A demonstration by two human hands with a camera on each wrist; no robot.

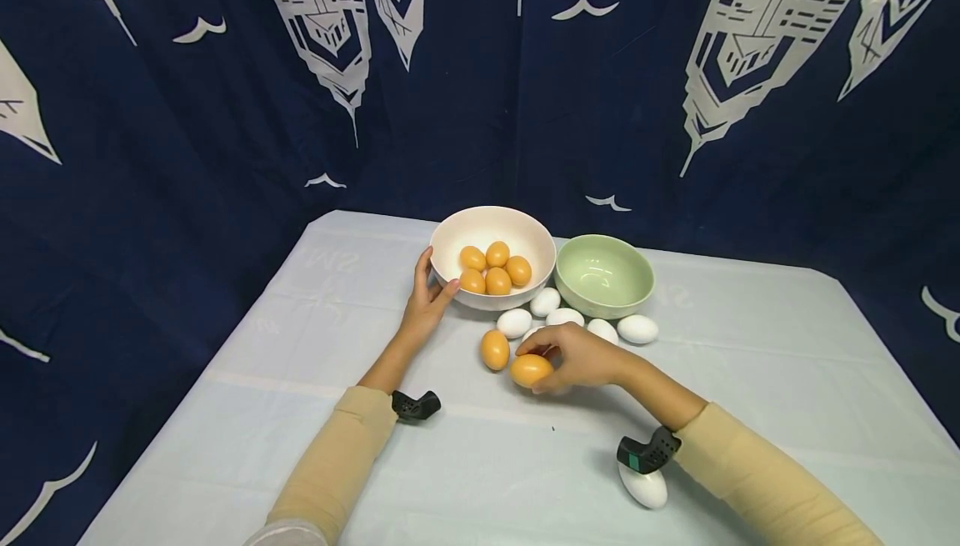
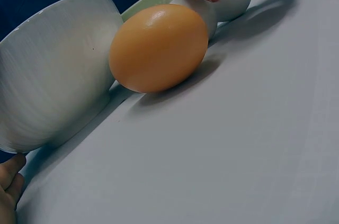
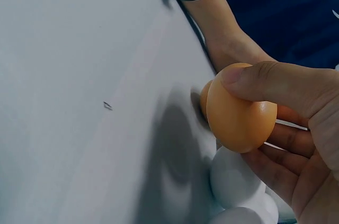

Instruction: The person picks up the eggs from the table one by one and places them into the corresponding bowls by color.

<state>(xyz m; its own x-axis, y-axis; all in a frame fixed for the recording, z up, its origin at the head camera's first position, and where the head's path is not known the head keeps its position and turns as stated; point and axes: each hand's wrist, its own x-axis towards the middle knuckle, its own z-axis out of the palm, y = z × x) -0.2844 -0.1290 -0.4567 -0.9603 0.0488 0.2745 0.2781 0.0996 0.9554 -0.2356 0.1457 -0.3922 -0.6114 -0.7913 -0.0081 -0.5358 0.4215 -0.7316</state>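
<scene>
"Orange eggs point(image 1: 498, 282) in the cream bowl point(image 1: 487, 303): how many?"

"Five, by the table's point(image 1: 225, 446) far edge. I'd call that colour nearly done: two remain outside, one held egg point(image 1: 529, 371) and one loose orange egg point(image 1: 494, 350) just left of it on the table."

"White eggs point(image 1: 514, 323)?"

"Every one in view lies outside; most bunch before the cream bowl and green bowl point(image 1: 604, 311), one toward the near side."

"And the hands?"

"Right hand point(image 1: 581, 356): thumb and fingers pinch the held egg, seemingly just off the table. Left hand point(image 1: 427, 300): fingers spread against the cream bowl."

"Its shell?"

"The held egg's? Smooth, glossy, no crack visible."
</scene>
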